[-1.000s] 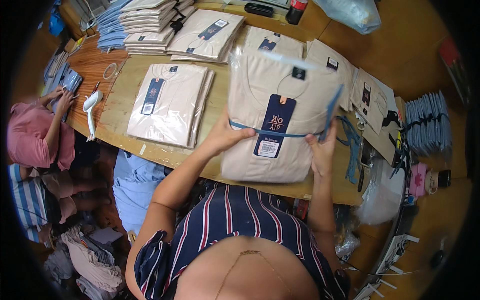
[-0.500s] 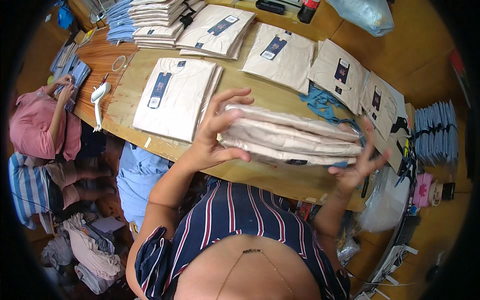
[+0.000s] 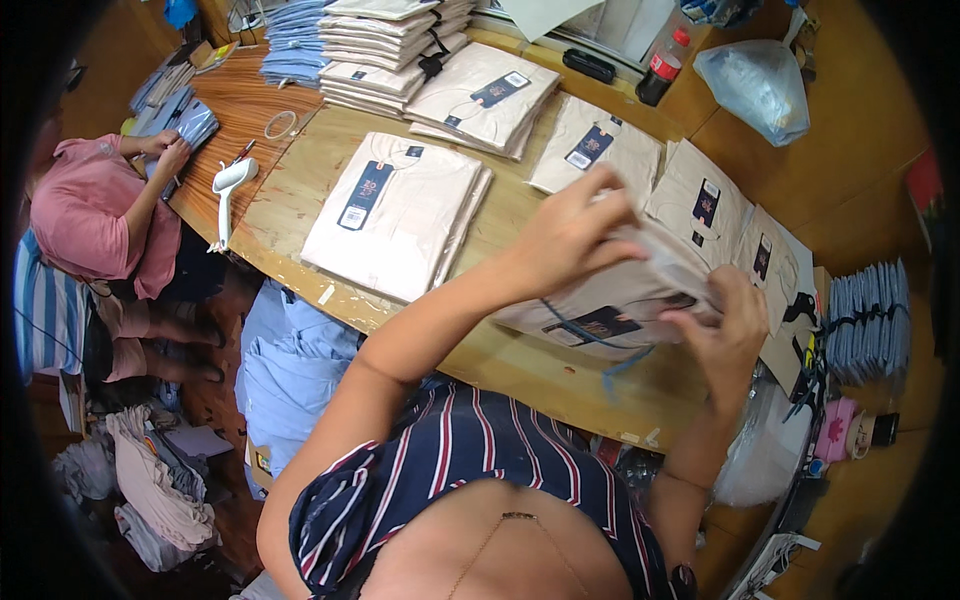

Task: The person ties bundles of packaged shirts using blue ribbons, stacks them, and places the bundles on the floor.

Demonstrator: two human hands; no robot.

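Observation:
Tilted over the near part of the table is a small bundle of cream folded shirts in clear bags (image 3: 530,315), with a dark tag on its near face. My left hand (image 3: 585,235) curls at its far upper edge, fingers and thumb bent in on the bagged shirts, partly blurred. My right hand (image 3: 728,325) grips the bundle's right end, thumb on the near side. A thin blue cloth strip (image 3: 612,380) crosses the tagged face and dangles below it. Beside my left forearm lies a stack of bagged cream shirts (image 3: 415,215) with a dark tag.
More bagged cream shirts (image 3: 600,135) line the table's far side, with tall piles (image 3: 375,50) at the back left. A lint roller (image 3: 235,180) lies left. A cola bottle (image 3: 662,68) stands behind. At far left a person in pink (image 3: 100,215) handles a blue packet (image 3: 195,122).
The bundle has tipped so its tagged face shows, and the blue strip now lies across it. My left hand moved right and closed in at its edge; my right hand has closed on its end.

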